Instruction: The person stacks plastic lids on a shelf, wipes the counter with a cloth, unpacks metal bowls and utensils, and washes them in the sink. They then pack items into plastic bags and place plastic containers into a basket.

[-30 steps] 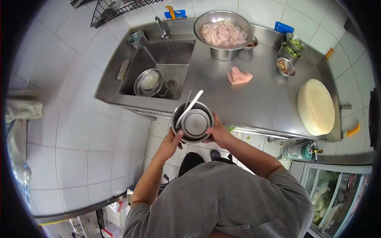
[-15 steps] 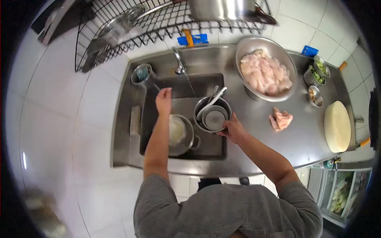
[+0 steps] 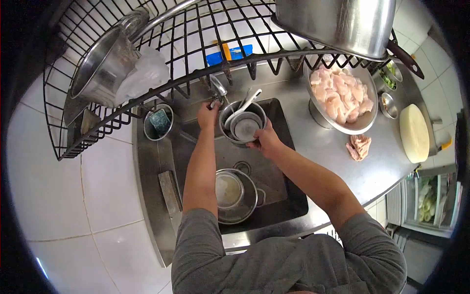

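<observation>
My right hand (image 3: 267, 140) grips the rim and side of a round metal pot (image 3: 224, 122), held up over the sink beneath the faucet (image 3: 218, 86). Inside the pot sit a smaller metal bowl (image 3: 246, 128) and a white spoon (image 3: 251, 99), its handle sticking out. My left hand (image 3: 207, 116) is just left of the pot, close under the faucet. Its fingers are closed around something small and dark that I cannot make out. Lower in the sink (image 3: 274, 186) stands a metal pan (image 3: 248, 208) with a bowl (image 3: 228, 190) of cloudy liquid, partly behind my left forearm.
A wire rack (image 3: 205, 81) hangs above the faucet, carrying a large pot (image 3: 338, 24) and metal pans. On the right counter are a basin (image 3: 313, 110) of raw meat pieces, a loose meat piece (image 3: 360, 147) and a round pale board (image 3: 414, 133). A metal cup (image 3: 169, 128) stands left.
My right hand has brought the pot up under the faucet. My left hand has moved right, towards the faucet and the pot. The view has shifted, showing more of the rack.
</observation>
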`<state>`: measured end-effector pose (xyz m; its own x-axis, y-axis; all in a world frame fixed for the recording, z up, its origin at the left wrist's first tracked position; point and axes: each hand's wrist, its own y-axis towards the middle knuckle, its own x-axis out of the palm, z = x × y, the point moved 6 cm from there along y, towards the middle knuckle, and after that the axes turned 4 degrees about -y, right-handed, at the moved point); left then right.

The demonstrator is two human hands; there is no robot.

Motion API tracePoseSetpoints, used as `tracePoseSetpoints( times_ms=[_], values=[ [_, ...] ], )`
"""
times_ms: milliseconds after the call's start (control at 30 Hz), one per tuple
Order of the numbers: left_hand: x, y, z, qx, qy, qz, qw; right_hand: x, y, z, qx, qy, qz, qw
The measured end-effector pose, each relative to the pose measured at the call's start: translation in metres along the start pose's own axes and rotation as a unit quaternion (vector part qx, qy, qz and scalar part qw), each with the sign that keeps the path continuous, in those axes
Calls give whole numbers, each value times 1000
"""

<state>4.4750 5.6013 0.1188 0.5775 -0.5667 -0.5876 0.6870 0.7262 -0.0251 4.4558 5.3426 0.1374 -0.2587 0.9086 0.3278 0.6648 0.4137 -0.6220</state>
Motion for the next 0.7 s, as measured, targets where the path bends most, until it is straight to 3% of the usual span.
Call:
tracePoseSetpoints(
  times_ms=[67,167,233,267,333,467,567,633,700],
  values=[
    [6,14,-20,8,-40,13,999,9,1,-4,-31,-2,-22,999],
    [14,23,-38,-65,-132,-46,988,17,-4,-5,-33,-6,-24,999],
    [18,14,-34,-64,-359,-79,928,20,-7,-7,-27,-6,-27,999],
    [17,14,-31,-62,-360,-82,927,21,-8,-8,-20,-7,-31,999],
    [22,12,-38,-171,-386,-111,899,23,-9,-9,-18,-6,-23,1000],
    [31,21,-43,-130,-427,-124,886,22,-18,-17,7,-33,0,999],
    [56,40,-77,-203,-483,-143,839,27,-32,-31,-13,-45,12,999],
    [83,52,-101,-256,-545,-243,761,30,-40,-41,-21,-39,-3,999],
    [63,35,-79,-248,-531,-217,781,31,-40,-43,-29,-32,-20,999]
  ],
)
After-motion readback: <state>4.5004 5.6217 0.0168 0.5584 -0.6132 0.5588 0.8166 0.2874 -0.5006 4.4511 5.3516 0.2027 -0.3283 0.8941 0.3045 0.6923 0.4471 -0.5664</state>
